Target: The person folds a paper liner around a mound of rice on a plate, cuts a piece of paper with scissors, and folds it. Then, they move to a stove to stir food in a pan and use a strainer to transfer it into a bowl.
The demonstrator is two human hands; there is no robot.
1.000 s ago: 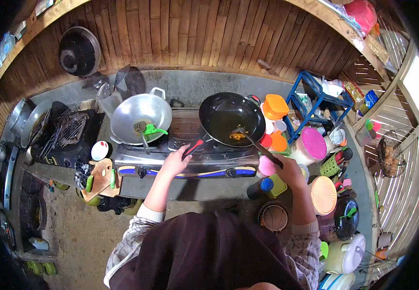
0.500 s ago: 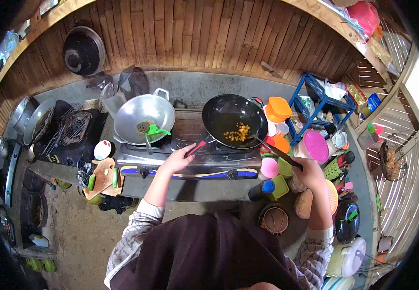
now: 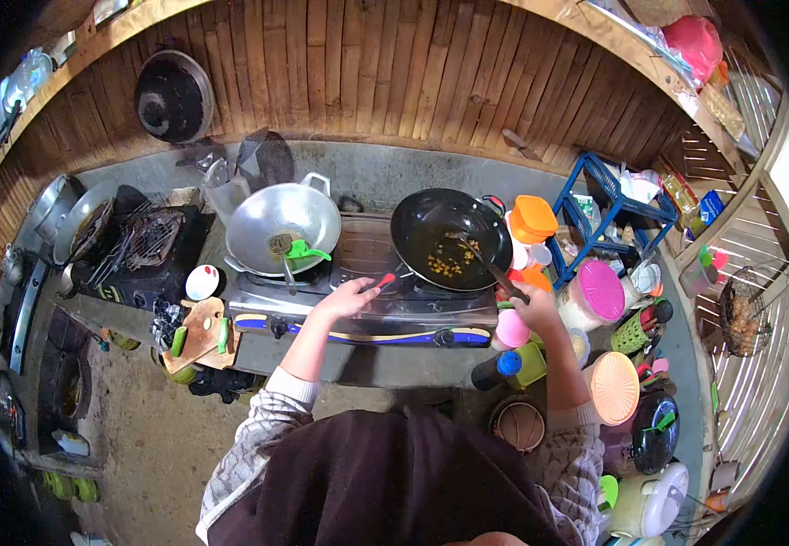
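My left hand is closed around the red and black handle of a black frying pan, which sits on the right burner of the gas stove. My right hand grips the dark handle of a spatula. The spatula's far end dips into the pan at its right side, among small golden-brown food pieces in dark oil. On the left burner stands a silver wok, with a green-handled utensil and a metal ladle resting in it.
Left of the stove lie a cutting board with green vegetables and a second, blackened stove. Orange containers, a pink-lidded jar and a blue rack crowd the right side. A blue-capped bottle stands near my right forearm.
My right hand has moved left, closer to the pan, and the spatula stands steeper. The food pieces, bunched before, are now more spread out. My left hand stays on the handle.
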